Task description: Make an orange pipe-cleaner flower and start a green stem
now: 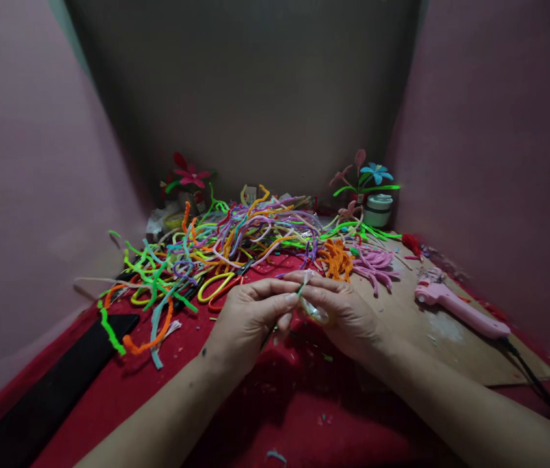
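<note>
The red cloth (109, 390) bore loose clippings, which could foul any sticky surface. On the board (484, 361), the pink glue gun's cord trailed near the right forearm, a snag risk. The pile (255, 227) of fuzzy stems lay just beyond both hands and could catch the fingers. The left hand (255, 309) was closed in a pinch on the green stem; the right hand (340, 312) gripped the clear roll, apparently tape. The glue gun (465, 312) lay unheld; heat undetermined. The roll (314, 313) could slip or twist if held loosely. The stem (300, 290), between the fingertips, could turn if the pinch eased.
</note>
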Tool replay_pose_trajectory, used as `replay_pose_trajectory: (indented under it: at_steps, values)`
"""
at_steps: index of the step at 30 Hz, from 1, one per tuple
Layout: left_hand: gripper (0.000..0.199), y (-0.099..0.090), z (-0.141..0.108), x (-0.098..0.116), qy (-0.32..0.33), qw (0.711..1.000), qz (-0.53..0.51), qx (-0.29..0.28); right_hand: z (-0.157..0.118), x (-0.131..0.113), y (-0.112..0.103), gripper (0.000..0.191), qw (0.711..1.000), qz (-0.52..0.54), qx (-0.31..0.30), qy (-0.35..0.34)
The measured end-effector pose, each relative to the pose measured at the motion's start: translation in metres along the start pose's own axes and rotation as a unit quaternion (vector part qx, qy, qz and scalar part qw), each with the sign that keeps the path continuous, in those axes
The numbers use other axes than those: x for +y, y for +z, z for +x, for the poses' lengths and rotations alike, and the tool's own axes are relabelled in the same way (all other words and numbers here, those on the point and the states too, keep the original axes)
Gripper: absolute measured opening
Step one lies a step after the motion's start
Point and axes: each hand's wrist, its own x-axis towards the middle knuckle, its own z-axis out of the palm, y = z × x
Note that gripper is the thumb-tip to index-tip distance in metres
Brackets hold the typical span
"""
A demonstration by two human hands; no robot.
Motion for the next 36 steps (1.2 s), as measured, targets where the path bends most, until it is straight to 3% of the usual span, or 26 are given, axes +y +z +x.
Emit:
replay_pose_trajectory:
  at_steps: [7,14,16,18,22,24,26,30,33,36]
  values:
    - [0.013,-0.004,0.006,-0.003,-0.075,0.989,-0.091,-0.086,0.001,0.001,-0.004,0.01,1.0,0.029,-0.01,0.002]
    - [0.012,-0.003,0.01,-0.01,-0.056,0.995,-0.057,-0.062,0.002,0.008,-0.004,0.009,0.998,0.026,0.06,-0.018]
    - [0.013,-0.001,0.008,-0.01,-0.021,0.999,0.014,-0.037,0.003,0.009,-0.003,0.01,0.997,0.018,0.076,-0.018]
    - [0.014,0.0,0.006,-0.011,0.059,0.99,0.125,0.005,0.004,0.011,-0.003,0.01,0.996,0.011,0.086,-0.025]
    - [0.008,-0.002,0.003,-0.013,0.288,0.898,0.326,0.067,0.007,0.011,0.0,0.008,0.995,-0.013,0.092,-0.047]
    - [0.009,-0.004,0.003,-0.013,0.327,0.872,0.356,0.075,0.009,0.009,0.003,0.007,0.995,-0.032,0.087,-0.048]
    - [0.01,-0.005,0.003,-0.01,0.306,0.882,0.347,0.088,0.011,0.006,0.006,0.006,0.995,-0.05,0.074,-0.051]
    - [0.012,-0.005,0.003,-0.001,0.178,0.953,0.228,0.088,0.015,0.003,0.009,0.006,0.997,-0.053,0.034,-0.055]
    - [0.016,-0.004,0.004,0.003,0.078,0.989,0.117,0.04,0.018,0.002,0.006,0.004,0.997,-0.039,0.005,-0.059]
    - [0.02,-0.006,0.004,0.0,-0.007,0.999,-0.013,-0.033,0.019,-0.001,0.002,0.007,0.998,-0.022,-0.041,-0.046]
